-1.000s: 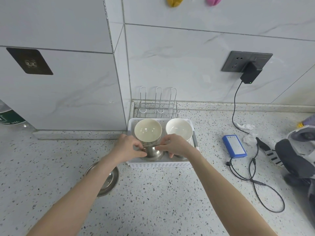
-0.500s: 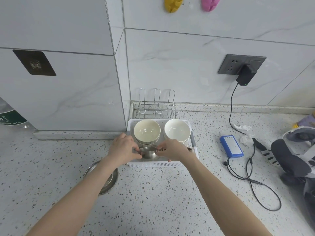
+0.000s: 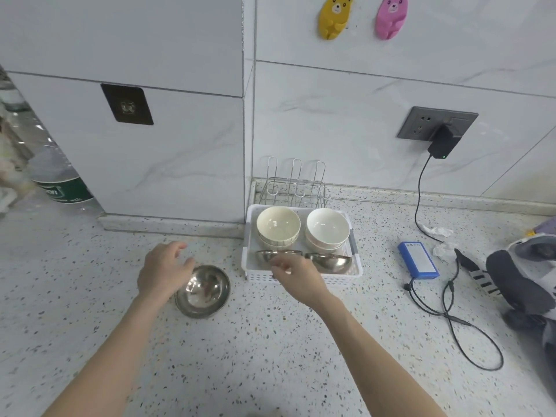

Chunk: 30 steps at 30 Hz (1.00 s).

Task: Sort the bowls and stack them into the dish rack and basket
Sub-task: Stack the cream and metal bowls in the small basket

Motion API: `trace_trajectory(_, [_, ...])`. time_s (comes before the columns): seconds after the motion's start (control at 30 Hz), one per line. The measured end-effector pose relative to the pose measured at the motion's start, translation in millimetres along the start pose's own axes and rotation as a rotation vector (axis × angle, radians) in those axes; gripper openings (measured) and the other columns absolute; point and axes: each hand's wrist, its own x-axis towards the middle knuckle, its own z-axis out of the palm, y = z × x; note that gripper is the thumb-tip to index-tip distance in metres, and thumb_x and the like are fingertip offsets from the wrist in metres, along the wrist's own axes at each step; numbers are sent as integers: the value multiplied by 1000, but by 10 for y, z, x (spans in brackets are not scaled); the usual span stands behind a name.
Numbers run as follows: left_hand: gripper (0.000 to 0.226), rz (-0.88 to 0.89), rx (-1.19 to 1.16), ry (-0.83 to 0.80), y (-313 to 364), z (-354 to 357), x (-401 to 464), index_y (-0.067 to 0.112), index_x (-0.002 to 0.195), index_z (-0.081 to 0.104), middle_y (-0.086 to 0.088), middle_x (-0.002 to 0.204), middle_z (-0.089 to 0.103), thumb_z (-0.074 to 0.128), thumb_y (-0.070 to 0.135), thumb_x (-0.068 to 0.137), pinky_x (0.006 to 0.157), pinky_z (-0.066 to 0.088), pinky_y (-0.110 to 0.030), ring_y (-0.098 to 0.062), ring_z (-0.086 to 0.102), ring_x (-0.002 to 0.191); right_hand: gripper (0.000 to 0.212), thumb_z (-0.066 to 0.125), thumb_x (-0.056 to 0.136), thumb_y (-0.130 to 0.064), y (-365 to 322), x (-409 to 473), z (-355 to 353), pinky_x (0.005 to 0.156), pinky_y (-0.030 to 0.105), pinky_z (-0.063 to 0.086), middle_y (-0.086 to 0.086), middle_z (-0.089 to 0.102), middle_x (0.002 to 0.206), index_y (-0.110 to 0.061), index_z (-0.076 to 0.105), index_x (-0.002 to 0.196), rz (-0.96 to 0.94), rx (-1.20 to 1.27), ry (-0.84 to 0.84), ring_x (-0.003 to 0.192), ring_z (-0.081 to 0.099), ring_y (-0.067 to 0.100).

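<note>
counter (image 3: 270, 356) | basket (image 3: 304, 276) | steel bowl (image 3: 207, 293) | rack (image 3: 296, 191) | battery (image 3: 418, 260)

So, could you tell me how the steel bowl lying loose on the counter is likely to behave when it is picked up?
The steel bowl looks thin-walled, so probably light and rigid. Its polished, mirror-like surface may be slippery, so gripping the rim seems safer. Its rounded underside suggests it could rock or slide on the smooth counter if nudged.

— What colour is that basket (image 3: 304, 276)?
— White, holding a cream bowl (image 3: 278, 225), a white bowl (image 3: 328, 228) and two shiny silver ones (image 3: 329, 261).
— The counter (image 3: 255, 356)?
— Pale grey, speckled dark. A blue pack (image 3: 418, 260) lies on it; yellow (image 3: 334, 16) and pink (image 3: 391, 15) bear hooks hang above.
</note>
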Motion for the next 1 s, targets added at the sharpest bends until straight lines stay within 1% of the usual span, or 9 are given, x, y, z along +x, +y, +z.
trace_trajectory(0.13, [64, -235, 114, -197, -335, -24, -114, 22, 140, 43, -10, 143, 45, 61, 52, 86, 89, 48, -42, -30, 53, 121, 33, 52, 94, -28, -26, -123, 442, 76, 36, 56, -1, 70, 107, -25, 61, 125, 107, 59, -146, 76, 61, 17])
trace_trajectory(0.23, [71, -316, 55, -408, -422, 98, -209, 20, 147, 37, -10, 146, 46, 61, 51, 88, 100, 47, -46, -30, 52, 125, 37, 50, 94, -24, -43, -190, 651, 64, 32, 52, 0, 71, 105, -21, 56, 130, 162, 86, -206, 61, 54, 10])
trace_trajectory(0.37, [44, -390, -309, -401, -435, 277, -366, 12, 134, 53, -10, 101, 68, 61, 18, 91, 66, 51, -31, -18, 61, 74, 39, 49, 94, -23, -61, -257, 755, 61, 30, 51, 0, 72, 102, -21, 53, 133, 190, 121, -229, 59, 54, 10])
trace_trajectory(0.47, [29, -409, -476, -344, -425, 271, -456, 10, 118, 61, -9, 86, 72, 62, 11, 89, 54, 46, -26, -14, 62, 65, 40, 48, 93, -24, -71, -296, 744, 57, 26, 47, -3, 72, 100, -23, 53, 133, 184, 118, -224, 57, 54, 7])
trace_trajectory(0.57, [15, -416, -538, -326, -390, 198, -514, 12, 105, 66, -5, 72, 72, 65, 17, 91, 41, 37, -16, -6, 54, 50, 36, 48, 94, -26, -85, -345, 706, 56, 31, 49, -8, 72, 95, -27, 56, 130, 126, 211, -152, 53, 50, 8])
trace_trajectory(0.67, [15, -420, -582, -346, -311, 88, -546, 12, 105, 65, -8, 73, 72, 63, 18, 92, 42, 32, -18, -10, 49, 54, 36, 49, 94, -30, -96, -379, 641, 53, 34, 50, -14, 69, 94, -36, 55, 129, 33, 300, -66, 52, 52, 6])
trace_trajectory(0.77, [18, -421, -708, -413, -155, -19, -556, 6, 108, 65, -11, 80, 68, 59, 11, 91, 43, 29, -20, -12, 46, 56, 42, 52, 95, -40, -118, -398, 532, 51, 24, 49, -20, 62, 108, -55, 42, 133, -29, 290, -69, 51, 59, 8])
trace_trajectory(0.87, [19, -385, -792, -451, 44, -98, -550, 2, 107, 65, -12, 82, 65, 55, 10, 93, 41, 29, -18, -11, 44, 55, 55, 57, 92, -48, -152, -391, 419, 62, 19, 54, -21, 52, 128, -64, 30, 136, -78, 270, -78, 55, 65, 6])
trace_trajectory(1.0, [21, -318, -847, -505, 336, -127, -489, -1, 106, 65, -11, 80, 64, 55, 14, 94, 36, 28, -16, -10, 43, 53, 70, 65, 87, -51, -193, -305, 228, 80, 33, 57, -19, 39, 140, -68, 21, 139, -161, 236, -34, 69, 71, 8])
